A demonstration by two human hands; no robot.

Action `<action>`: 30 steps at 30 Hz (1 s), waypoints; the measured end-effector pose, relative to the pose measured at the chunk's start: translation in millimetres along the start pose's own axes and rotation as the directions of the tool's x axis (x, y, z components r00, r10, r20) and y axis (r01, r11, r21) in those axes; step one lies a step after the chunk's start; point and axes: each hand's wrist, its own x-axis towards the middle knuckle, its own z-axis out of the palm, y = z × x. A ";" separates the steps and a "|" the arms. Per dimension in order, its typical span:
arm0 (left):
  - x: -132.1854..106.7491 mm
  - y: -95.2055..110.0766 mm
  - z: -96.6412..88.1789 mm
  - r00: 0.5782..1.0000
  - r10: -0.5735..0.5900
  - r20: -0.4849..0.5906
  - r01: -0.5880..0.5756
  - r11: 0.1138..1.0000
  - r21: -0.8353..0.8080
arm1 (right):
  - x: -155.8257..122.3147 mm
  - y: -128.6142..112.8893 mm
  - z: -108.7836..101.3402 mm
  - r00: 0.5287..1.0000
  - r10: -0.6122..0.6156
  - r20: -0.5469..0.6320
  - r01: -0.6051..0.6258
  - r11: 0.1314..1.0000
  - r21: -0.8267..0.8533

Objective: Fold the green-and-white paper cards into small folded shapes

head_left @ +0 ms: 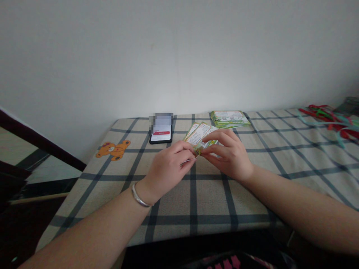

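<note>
My left hand (171,160), with a silver bangle at the wrist, is closed on a thin green-and-white printed card; the card's edge shows below its fingers. My right hand (231,153) pinches a small green corner (199,150) at the near end of that card, its fingertips almost meeting the left ones. Just beyond the fingers, several printed cards (200,132) lie fanned out, partly covered by my right hand. Behind my right hand sits a stack of similar green-and-white cards or packets (229,117); which of these it is I cannot tell.
A phone (161,130) with a lit screen lies left of the cards. A flat orange bear figure (113,150) is at the left on the checked tablecloth (174,201). Red, green and pale ribbons (333,121) lie at the far right. A white wall (179,56) borders the table's back.
</note>
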 end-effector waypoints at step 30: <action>-0.4 1.2 0.3 0.998 0.055 0.018 -0.057 0.983 0.172 | 2.3 -1.9 2.1 0.992 -0.102 0.068 0.110 0.984 -0.139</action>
